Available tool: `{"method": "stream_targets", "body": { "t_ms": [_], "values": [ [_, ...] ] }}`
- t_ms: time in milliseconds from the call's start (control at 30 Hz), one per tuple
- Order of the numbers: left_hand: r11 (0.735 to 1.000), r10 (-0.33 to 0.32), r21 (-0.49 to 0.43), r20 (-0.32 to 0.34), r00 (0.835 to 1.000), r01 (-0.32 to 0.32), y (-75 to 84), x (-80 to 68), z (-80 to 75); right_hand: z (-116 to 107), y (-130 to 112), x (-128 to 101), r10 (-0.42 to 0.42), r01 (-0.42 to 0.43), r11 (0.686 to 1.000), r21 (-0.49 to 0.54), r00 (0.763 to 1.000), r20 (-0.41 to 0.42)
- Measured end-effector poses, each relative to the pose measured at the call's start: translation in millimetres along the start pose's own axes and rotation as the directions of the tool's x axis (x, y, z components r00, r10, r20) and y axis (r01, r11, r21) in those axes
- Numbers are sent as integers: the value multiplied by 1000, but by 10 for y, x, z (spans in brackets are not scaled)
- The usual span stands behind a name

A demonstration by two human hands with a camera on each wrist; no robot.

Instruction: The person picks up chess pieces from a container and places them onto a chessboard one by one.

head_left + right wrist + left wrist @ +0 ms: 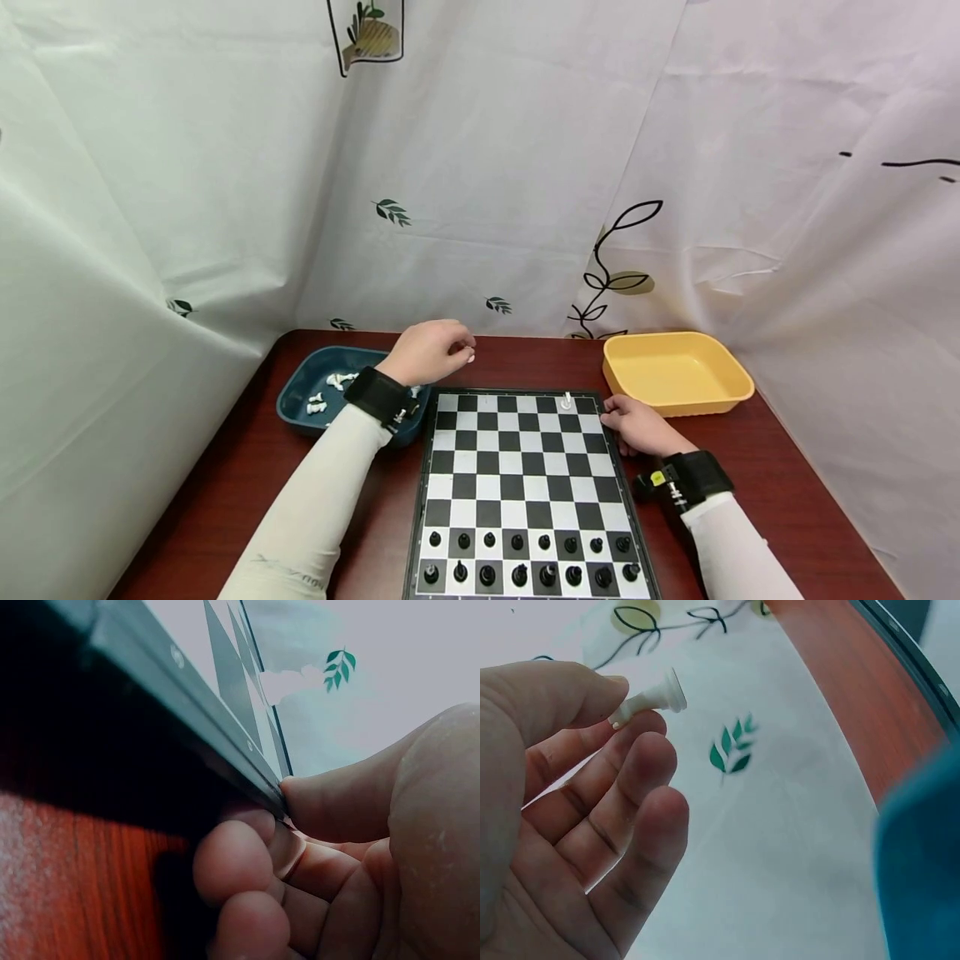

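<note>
My left hand [429, 353] is raised past the far left corner of the chessboard [499, 464]. Thumb and fingers pinch a white chess piece [651, 700] by its narrow end, its round base pointing outward; the fingers cover its top. On the board's right side, my right hand [637, 425] grips the dark rim [225, 761], thumb against the edge and fingers curled at its underside. One white chess piece [567, 401] stands in the farthest row, second square from the right. Black chess pieces [519, 574] fill the two nearest rows.
A blue tray [294, 417] with several white pieces [317, 406] stands left of the board, partly hidden by my left wrist. At the back right is a yellow tray [675, 375]. A patterned white cloth [480, 167] hangs behind the brown table [525, 354].
</note>
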State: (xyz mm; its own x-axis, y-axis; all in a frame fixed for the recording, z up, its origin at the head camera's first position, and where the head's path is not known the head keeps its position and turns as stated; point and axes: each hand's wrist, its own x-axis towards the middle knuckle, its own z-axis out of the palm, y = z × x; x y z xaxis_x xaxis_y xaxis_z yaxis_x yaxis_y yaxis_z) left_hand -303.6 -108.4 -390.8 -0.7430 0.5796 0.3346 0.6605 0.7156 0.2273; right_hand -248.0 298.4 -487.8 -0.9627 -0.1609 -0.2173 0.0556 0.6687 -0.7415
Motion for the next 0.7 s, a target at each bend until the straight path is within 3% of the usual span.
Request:
{"method": "stream_targets", "body": {
  "t_ms": [300,700],
  "values": [
    [998,67,-24,22,998,-66,278,235,129,-5,12,3,-10,10,1000,5,1000,-2],
    [995,63,-80,99,993,-55,626,499,407,12,12,-1,-11,11,1000,11,1000,-2]
  ]
}}
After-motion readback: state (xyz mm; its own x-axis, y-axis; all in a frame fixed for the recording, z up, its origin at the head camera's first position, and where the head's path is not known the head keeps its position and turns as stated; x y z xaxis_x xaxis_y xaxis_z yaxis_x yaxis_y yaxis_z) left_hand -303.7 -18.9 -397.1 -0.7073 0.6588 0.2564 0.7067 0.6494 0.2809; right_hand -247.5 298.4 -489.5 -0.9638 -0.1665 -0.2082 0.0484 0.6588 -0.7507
